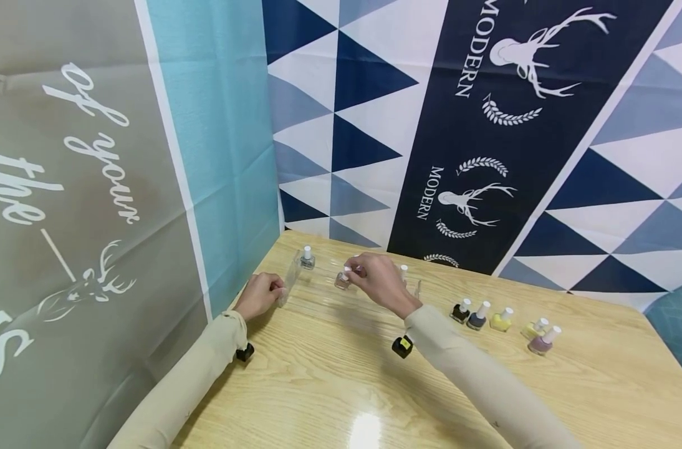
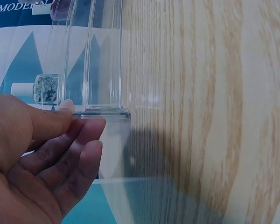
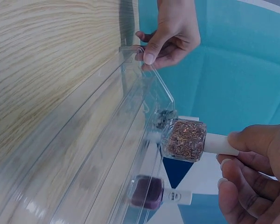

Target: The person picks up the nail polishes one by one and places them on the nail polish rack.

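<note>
One clear rack (image 1: 292, 274): stood on wood table (image 1: 296, 374); stepped, see-through.
L hand (image 1: 260, 294): rack's end panel pinched btwn thumb & fingertips.
R hand (image 1: 377, 280): copper glitter btl (image 3: 185, 140) gripped by white cap (image 3: 221, 144); held at back of rack, btwn dark glitter btl (image 1: 307, 260) & purple btl (image 3: 147, 192). Base seated or not: can't be told.
Cap grip: btl held by cap only; could be swung or dropped if fingers slip or cap isn't screwed tight.
Step edges: clear, so easily misjudged; could be clipped by base & btl tipped.
Neighbour btls: could be knocked if copper one is lowered off-line.
Rack hold: prob. light; could be skidded if pushed while L pinch is slack.
Five loose btls (image 1: 477, 320): on table nr R sleeve (image 1: 439, 337); nearest could be toppled if arm is swung wide.
</note>
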Tool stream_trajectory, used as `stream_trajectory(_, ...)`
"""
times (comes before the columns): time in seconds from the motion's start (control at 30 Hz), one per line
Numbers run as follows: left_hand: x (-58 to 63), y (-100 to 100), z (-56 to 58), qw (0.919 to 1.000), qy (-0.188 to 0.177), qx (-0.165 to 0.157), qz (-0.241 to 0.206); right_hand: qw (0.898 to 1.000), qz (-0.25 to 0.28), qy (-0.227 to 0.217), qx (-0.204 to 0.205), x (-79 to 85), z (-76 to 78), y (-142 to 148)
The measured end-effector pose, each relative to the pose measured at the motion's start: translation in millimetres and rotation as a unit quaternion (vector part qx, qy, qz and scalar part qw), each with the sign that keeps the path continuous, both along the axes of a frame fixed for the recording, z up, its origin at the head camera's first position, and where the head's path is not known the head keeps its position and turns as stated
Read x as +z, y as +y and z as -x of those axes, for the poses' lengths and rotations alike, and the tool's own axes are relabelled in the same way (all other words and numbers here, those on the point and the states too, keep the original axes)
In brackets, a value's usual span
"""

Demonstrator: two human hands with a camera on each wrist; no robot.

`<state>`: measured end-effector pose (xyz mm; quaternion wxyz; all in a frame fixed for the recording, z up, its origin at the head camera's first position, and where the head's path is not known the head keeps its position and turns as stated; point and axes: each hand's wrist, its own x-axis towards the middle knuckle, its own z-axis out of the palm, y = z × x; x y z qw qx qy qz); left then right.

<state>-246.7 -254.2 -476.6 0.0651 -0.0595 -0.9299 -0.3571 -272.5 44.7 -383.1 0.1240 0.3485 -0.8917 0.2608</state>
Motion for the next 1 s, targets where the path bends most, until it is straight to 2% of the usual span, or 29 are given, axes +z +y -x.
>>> stream_trajectory(0.77, -1.7, 1.0, 0.2, 1.0000, -0.004, 0.009, 0.000, 1.000, -0.007, -0.009, 0.021, -6.2, 4.6, -32.6)
stream_trajectory(1.0, -1.7, 0.0, -0.3, 1.0000, 0.000, 0.008, 0.005, 1.000, -0.007, -0.011, 0.016, -6.4, 5.4, -40.6)
